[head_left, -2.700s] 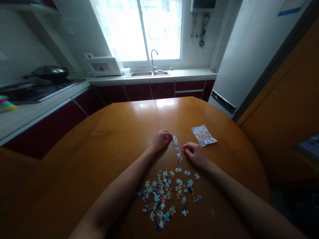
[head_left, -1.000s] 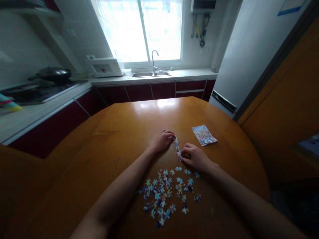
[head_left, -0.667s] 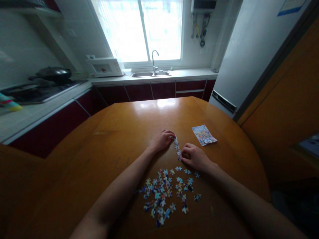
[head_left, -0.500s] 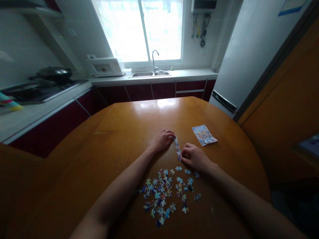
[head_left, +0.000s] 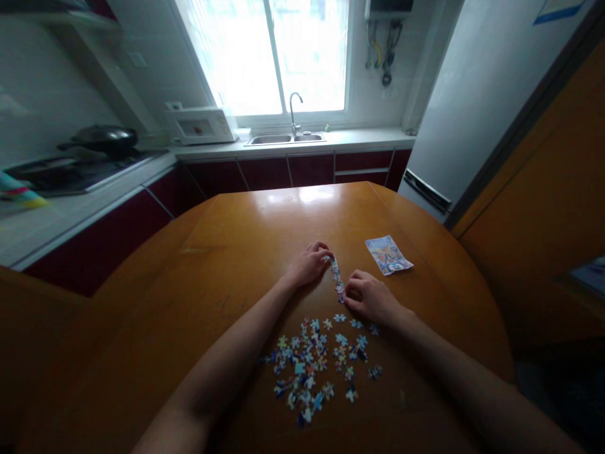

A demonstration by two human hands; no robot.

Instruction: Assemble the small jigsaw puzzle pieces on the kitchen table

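A narrow strip of joined jigsaw puzzle pieces (head_left: 336, 274) lies on the wooden table, running away from me. My left hand (head_left: 309, 263) is at its far end, with fingers curled over the end and a pale piece partly showing under the fingertips. At the near end, my right hand (head_left: 371, 297) has thumb and forefinger pinched against the strip's edge. Closer to me lies a scattered heap of loose puzzle pieces (head_left: 309, 366), with several more pieces (head_left: 350, 356) spread to its right. The fingertips hide part of both strip ends.
A creased picture sheet (head_left: 389, 255) rests right of the strip. The wooden table (head_left: 227, 252) has a rounded edge. Beyond it are a sink (head_left: 269, 140), a white microwave (head_left: 201, 126), a stove with a dark pan (head_left: 104, 139) and a tall fridge (head_left: 467, 107).
My left fingers have lifted and shifted slightly at the strip's far end, showing more of the piece below. My right hand stays at the near end. The view has moved very slightly.
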